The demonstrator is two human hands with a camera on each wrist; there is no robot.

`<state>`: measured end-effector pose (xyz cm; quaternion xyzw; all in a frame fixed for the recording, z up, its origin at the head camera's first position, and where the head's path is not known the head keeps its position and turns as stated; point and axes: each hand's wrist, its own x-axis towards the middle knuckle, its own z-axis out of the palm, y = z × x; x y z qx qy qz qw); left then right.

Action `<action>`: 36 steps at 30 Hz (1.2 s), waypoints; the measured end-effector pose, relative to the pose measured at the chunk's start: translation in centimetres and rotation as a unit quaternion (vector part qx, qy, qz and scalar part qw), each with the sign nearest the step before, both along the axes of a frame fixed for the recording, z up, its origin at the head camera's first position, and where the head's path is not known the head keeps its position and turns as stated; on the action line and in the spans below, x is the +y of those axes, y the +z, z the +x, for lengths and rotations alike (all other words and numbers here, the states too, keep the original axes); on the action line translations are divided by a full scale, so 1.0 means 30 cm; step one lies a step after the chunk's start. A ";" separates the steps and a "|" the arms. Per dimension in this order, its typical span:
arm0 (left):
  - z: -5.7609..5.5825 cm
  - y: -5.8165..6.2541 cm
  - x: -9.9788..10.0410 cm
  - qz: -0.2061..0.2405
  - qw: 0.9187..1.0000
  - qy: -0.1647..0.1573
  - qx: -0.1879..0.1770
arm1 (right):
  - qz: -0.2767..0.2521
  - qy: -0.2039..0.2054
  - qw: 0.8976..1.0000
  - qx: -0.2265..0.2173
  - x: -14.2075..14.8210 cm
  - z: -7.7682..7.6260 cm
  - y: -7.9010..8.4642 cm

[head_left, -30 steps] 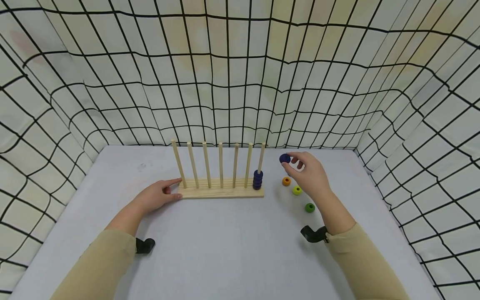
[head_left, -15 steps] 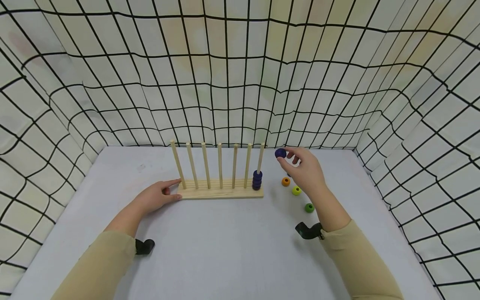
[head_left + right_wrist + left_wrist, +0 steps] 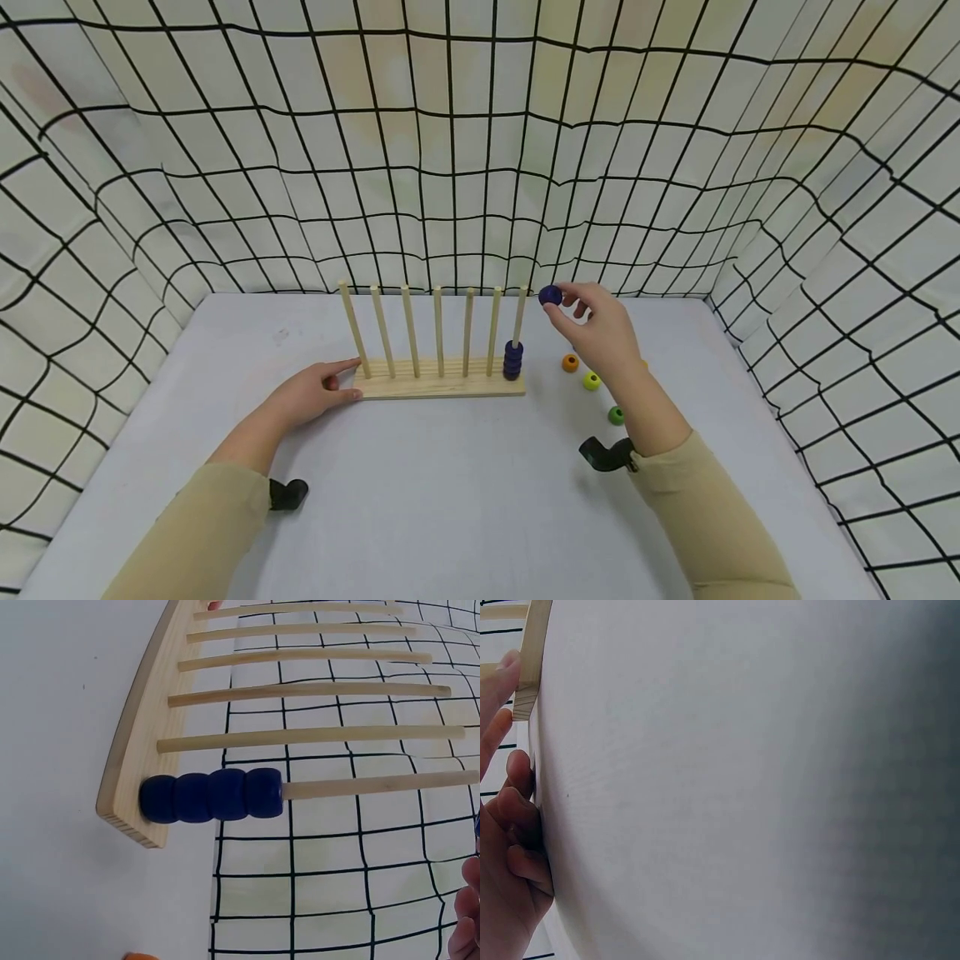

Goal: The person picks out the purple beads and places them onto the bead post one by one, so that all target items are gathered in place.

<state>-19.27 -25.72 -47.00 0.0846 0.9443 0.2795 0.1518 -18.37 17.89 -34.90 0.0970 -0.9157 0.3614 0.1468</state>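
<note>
A wooden peg rack (image 3: 442, 388) with a row of upright dowels stands on the white table. Its rightmost dowel carries a stack of several dark blue beads (image 3: 512, 360), seen large in the right wrist view as a blue stack (image 3: 214, 796) at the base. My left hand (image 3: 303, 394) grips the rack's left end between thumb and index finger, the other fingers curled in. Between thumb and fingertips, my right hand (image 3: 602, 329) pinches another dark blue bead (image 3: 551, 295), raised just right of the rightmost dowel's tip. In the right wrist view only the fingers (image 3: 466, 919) show, at the right edge.
Right of the rack lie an orange bead (image 3: 570, 362), a yellow-green bead (image 3: 592, 381) and a green bead (image 3: 617, 415), the last partly behind the right forearm. A black grid net (image 3: 450, 171) over white cloth encloses the table's back and sides.
My right hand has moved left and upward with the blue bead, closer to the rightmost dowel's tip. The left hand keeps its hold on the rack.
</note>
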 end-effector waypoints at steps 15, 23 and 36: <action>0.000 0.003 -0.002 0.004 1.000 -0.001 0.000 | -0.026 0.020 0.999 0.011 -0.056 -0.018 0.026; 0.002 0.005 -0.002 0.006 1.000 -0.003 0.001 | -0.032 0.028 0.999 0.023 -0.070 -0.030 0.022; -0.001 0.000 -0.003 0.004 1.000 -0.002 0.000 | -0.023 0.025 0.999 0.006 -0.084 -0.042 0.023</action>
